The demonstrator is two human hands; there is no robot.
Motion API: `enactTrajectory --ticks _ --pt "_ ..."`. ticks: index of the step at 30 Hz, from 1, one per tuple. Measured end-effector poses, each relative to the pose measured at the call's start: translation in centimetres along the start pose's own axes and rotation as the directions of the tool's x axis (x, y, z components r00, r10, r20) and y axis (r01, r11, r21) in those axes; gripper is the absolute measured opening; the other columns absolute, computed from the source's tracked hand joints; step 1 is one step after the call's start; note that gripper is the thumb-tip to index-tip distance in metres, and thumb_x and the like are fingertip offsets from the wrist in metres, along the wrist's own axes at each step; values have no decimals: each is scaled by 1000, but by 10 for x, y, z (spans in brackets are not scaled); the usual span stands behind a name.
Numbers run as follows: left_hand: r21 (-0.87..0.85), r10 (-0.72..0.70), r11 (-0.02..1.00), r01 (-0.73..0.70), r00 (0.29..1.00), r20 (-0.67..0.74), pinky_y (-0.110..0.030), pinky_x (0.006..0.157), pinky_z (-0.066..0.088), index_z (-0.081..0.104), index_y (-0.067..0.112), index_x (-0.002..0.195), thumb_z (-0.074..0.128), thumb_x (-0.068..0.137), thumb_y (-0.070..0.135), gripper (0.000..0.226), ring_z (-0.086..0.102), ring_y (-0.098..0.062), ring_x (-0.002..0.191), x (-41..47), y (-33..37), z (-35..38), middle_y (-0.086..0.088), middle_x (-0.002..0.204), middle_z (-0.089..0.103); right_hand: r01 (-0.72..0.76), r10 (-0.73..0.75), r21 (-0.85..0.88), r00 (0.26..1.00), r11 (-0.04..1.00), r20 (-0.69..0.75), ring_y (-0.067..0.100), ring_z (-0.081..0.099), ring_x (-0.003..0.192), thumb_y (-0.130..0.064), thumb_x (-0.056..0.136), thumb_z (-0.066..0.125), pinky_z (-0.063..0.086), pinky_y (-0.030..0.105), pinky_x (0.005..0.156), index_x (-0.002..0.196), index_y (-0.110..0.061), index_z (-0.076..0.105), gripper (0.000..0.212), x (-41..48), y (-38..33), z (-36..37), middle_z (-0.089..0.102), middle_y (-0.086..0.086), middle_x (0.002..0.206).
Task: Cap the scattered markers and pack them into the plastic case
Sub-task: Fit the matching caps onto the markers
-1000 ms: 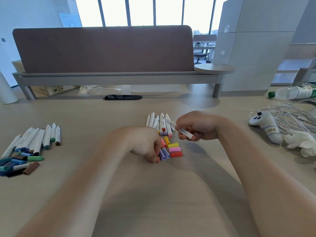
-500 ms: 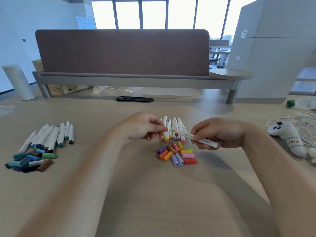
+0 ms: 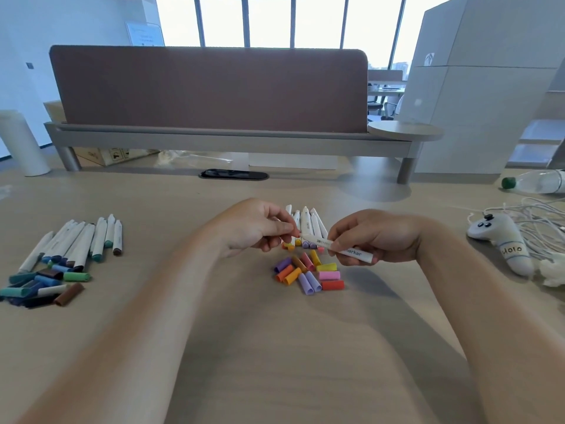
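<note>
Head view, first spotter: your right hand (image 3: 377,240) has its fingers curled round the back half of a white marker (image 3: 333,246), tip aimed left. Your left hand (image 3: 260,228) pinches a small reddish cap (image 3: 296,235) between thumb and fingertip, right at that tip. The cap is mostly hidden, so I can't tell whether it's on or only touching.

Second spotter: the risk, as I judge it, is going on crooked. Your pinch covers the cap's mouth; if it meets the nib off-line you'll bend the nib or ink your fingers.

First spotter: colour too. The loose caps (image 3: 308,275) lie mixed on the table (image 3: 275,362) just below your hands, and the uncapped markers (image 3: 307,223) sit right behind them. A wrong match here leaves another marker without its cap.

Second spotter: mind your forearms. They pass close beside that pile, and the second batch of markers (image 3: 76,240) with its dark caps (image 3: 39,286) lies well to your left. One sweep would scatter round caps.

First spotter: the plastic case isn't in view, so you'll have to look for it when packing.
</note>
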State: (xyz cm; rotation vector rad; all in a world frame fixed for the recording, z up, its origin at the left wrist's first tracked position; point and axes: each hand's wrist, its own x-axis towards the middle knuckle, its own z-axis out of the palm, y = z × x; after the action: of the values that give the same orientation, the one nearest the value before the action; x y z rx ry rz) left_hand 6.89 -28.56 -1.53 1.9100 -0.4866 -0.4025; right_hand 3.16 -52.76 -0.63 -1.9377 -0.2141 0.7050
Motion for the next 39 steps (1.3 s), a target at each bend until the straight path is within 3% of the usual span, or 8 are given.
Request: enactTrajectory --ticks 4,9,19,25,28,31,34,39 --pt "33 6 999 -5 1000 -22 -21 47 39 69 2 98 57 96 5 12 47 -10 52 -1 2 4 4 67 69 10 -11 -16 999 1000 -51 14 40 52 -10 95 59 25 24 47 101 5 65 17 3 -2 2 55 14 71" --pt "-38 46 998 -50 995 -85 -19 43 35 69 8 82 59 94 5 16 43 -11 48 4 1 9 -10 68 59 101 -121 -131 981 986 -153 12 44 53 -11 98 56 31 23 48 100 7 69 22 6 -5 4 60 11 68" --pt "-155 77 980 -126 955 -287 -31 53 41 73 10 89 59 95 11 15 52 -17 57 15 6 26 -8 72 69 125 -147 -93 945 988 -292 12 45 54 -15 99 55 32 25 51 97 2 72 24 1 -7 -7 61 8 68" --pt "-96 43 991 -89 913 -406 -26 49 43 59 22 103 57 96 16 10 55 -13 58 28 12 35 -6 79 73 -204 -74 -336 750 920 -657 15 56 59 -28 92 63 49 27 55 83 -8 77 26 15 7 -12 68 4 73" --pt "-103 16 993 -65 909 -418 -24 46 41 61 16 102 56 96 13 9 52 -14 55 30 10 33 -7 74 69 -337 -31 -391 723 857 -690 21 63 58 -26 90 60 53 31 63 70 1 68 34 36 13 -16 65 9 63" --pt "-88 10 995 -52 905 -425 -25 48 41 63 13 101 55 96 12 10 50 -14 53 30 9 29 -7 72 67 -438 22 -403 698 804 -716 18 51 48 -24 89 60 39 28 48 59 -6 54 35 53 16 -19 53 5 53" --pt "-58 7 998 -36 901 -434 -28 53 46 63 15 102 54 97 14 11 51 -12 52 28 5 25 -4 71 67 -516 79 -379 664 768 -743 17 49 52 -28 88 65 35 25 50 65 -10 55 31 61 14 -16 49 3 57" --pt "-36 12 999 -29 911 -412 -29 55 46 64 15 101 53 97 16 11 51 -13 53 28 2 23 -3 71 67 -503 -46 -444 622 741 -782 16 56 63 -36 92 61 41 25 55 73 -16 59 28 78 0 -18 60 1 73"
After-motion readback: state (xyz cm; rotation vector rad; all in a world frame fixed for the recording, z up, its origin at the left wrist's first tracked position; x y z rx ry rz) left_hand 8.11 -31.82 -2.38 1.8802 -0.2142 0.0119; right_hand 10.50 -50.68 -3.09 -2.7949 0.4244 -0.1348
